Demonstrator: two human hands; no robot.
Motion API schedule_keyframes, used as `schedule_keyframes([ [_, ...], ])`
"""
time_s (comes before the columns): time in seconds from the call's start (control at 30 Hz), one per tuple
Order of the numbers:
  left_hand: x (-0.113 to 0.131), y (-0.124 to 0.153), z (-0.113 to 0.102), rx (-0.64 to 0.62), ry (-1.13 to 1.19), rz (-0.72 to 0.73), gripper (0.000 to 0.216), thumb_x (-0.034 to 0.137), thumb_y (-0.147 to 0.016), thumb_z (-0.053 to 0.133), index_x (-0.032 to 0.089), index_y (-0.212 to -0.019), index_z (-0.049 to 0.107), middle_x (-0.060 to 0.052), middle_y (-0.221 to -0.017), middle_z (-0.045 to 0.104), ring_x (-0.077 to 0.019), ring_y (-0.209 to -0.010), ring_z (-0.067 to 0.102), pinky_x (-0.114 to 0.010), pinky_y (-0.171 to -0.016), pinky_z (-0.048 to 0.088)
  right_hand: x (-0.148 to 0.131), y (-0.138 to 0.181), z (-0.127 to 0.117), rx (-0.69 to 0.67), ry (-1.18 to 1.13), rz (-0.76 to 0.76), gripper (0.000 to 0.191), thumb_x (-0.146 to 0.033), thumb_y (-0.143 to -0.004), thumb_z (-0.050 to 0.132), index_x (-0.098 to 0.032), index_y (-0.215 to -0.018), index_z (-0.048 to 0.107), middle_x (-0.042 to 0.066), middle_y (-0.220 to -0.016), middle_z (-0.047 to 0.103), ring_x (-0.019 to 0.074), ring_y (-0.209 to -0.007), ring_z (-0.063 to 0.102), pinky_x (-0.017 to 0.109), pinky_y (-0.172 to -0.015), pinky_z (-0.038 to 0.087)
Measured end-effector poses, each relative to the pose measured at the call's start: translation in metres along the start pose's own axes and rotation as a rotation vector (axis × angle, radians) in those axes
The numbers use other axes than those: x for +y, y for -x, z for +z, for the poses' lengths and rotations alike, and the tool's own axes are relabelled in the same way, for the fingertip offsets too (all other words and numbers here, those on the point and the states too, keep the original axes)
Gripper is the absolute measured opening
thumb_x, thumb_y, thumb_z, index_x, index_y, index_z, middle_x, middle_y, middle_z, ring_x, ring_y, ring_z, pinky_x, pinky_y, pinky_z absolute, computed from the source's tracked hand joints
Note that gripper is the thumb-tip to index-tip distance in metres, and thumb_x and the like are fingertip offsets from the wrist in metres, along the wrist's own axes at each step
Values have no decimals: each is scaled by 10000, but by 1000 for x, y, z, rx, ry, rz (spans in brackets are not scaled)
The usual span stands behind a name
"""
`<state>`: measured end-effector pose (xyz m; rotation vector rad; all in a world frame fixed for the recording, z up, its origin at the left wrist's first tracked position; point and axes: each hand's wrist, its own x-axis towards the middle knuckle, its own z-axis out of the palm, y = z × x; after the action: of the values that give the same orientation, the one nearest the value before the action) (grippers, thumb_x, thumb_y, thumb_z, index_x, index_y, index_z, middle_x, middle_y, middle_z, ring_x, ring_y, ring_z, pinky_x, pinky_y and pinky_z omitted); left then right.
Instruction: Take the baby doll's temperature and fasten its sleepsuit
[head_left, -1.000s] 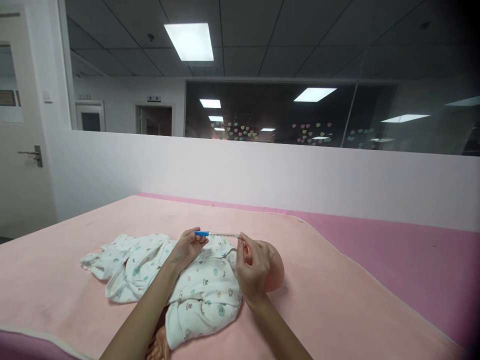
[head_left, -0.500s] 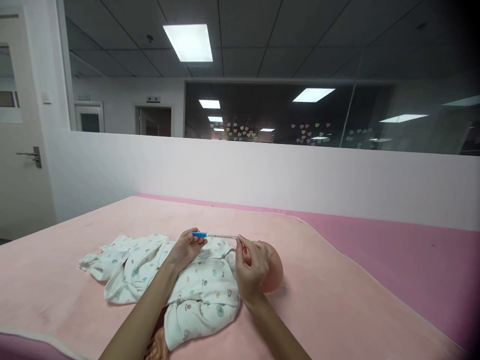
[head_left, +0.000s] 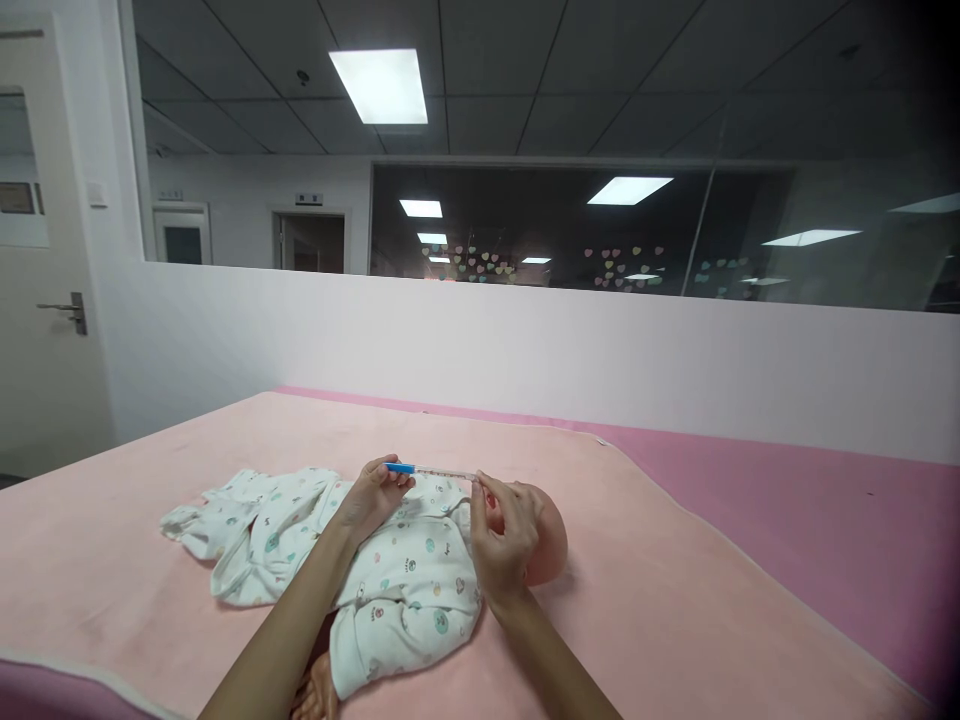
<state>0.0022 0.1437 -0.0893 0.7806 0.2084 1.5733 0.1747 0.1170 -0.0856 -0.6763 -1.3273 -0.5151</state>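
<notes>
A slim glass thermometer (head_left: 444,473) with a blue end is held level between my two hands. My left hand (head_left: 375,497) pinches its blue end, and my right hand (head_left: 504,527) grips the clear end between thumb and fingertips. Below them a baby doll lies on its back in a white patterned outfit (head_left: 409,570). The doll's bald head (head_left: 551,540) is at the right, its face largely covered by my right hand. One doll hand (head_left: 319,690) sticks out of a sleeve near the bottom edge, beside my left forearm.
A peach-coloured sheet (head_left: 675,600) covers the padded surface, with pink matting (head_left: 825,500) along the back and right. Behind it runs a low white wall (head_left: 525,340) with glass above. At the far left is a door (head_left: 45,380).
Both hands keep the thermometer in nearly the same place. The whole view has shifted very slightly; nothing else differs visibly.
</notes>
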Motion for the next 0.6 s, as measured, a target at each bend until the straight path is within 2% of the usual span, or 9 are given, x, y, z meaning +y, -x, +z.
schedule_keyframes([
  [0.6, 0, 0, -1, -39, -14, -25, 273, 280, -440, 822, 154, -602, 642, 39, -485, 526, -77, -546, 487, -266, -656, 446, 0, 1, 0, -5, -22, 32, 151, -133, -742, 570, -184, -882, 589, 28, -766, 638, 146, -745, 542, 330, -728, 424],
])
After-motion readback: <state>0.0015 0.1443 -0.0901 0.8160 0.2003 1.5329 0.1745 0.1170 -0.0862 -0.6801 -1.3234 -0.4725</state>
